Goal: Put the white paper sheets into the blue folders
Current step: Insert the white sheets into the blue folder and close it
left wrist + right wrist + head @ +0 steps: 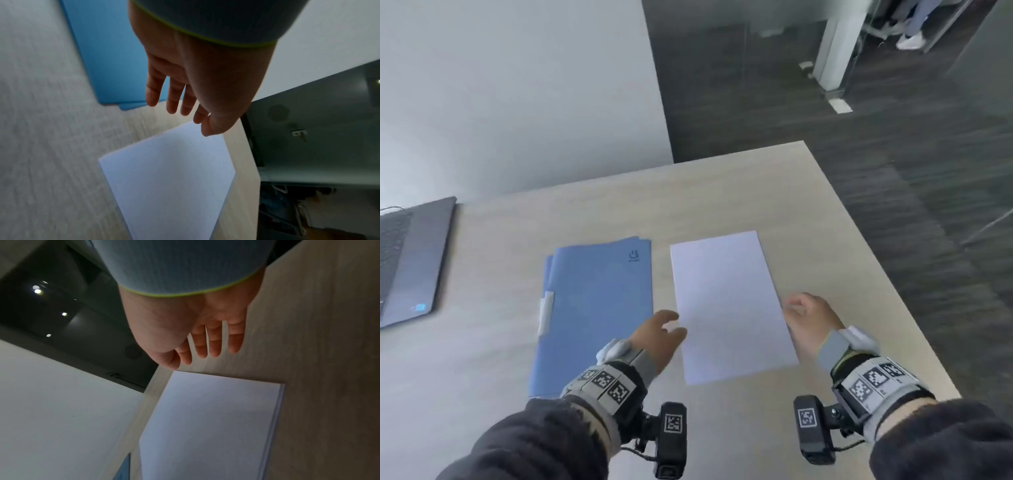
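Note:
A stack of white paper sheets [729,305] lies flat on the light wooden table [722,192], right of a pile of blue folders [599,308] with a white tab on its left edge. My left hand [659,334] hovers over the gap between folders and paper, fingers straight and spread, holding nothing. My right hand [810,317] hangs just right of the paper's edge, fingers relaxed, empty. The left wrist view shows my left hand [176,104] above the folders [107,53] and paper [170,178]. The right wrist view shows my right hand [203,348] above the paper [209,423].
An open grey laptop [410,260] sits at the table's far left. A white wall [517,89] stands behind the table. The table's right edge [887,274] drops to dark floor, close to my right hand.

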The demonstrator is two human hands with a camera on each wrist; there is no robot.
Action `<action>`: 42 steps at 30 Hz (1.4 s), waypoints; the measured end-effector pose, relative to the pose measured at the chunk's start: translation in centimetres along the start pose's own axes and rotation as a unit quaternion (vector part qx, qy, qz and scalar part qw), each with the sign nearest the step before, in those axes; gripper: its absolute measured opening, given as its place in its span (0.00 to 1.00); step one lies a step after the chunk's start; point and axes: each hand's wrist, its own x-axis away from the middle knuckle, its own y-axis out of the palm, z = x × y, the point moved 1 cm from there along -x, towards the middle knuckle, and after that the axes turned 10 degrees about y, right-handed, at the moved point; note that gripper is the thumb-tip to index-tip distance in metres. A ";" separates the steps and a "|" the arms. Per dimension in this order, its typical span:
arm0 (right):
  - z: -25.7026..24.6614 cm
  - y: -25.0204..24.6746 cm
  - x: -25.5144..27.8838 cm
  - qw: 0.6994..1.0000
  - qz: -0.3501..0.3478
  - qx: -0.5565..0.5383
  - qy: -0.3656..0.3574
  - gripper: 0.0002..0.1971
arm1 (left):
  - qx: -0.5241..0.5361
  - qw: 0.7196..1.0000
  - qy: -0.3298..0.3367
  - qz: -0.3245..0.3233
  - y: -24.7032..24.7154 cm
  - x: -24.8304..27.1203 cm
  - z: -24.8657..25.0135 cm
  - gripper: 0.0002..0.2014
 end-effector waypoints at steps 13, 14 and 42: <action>-0.5 2.7 -0.5 0.998 -0.021 0.047 -0.029 0.21 | -0.030 0.999 0.017 0.031 5.0 -2.8 1.4 0.25; -0.4 2.7 -0.5 0.999 -0.022 0.016 -0.021 0.20 | -0.032 0.999 0.017 0.027 5.0 -2.8 1.6 0.24; 1.8 -0.4 -2.3 0.928 -0.160 -0.322 0.100 0.15 | 0.307 0.948 -0.066 0.055 2.8 -4.4 2.8 0.12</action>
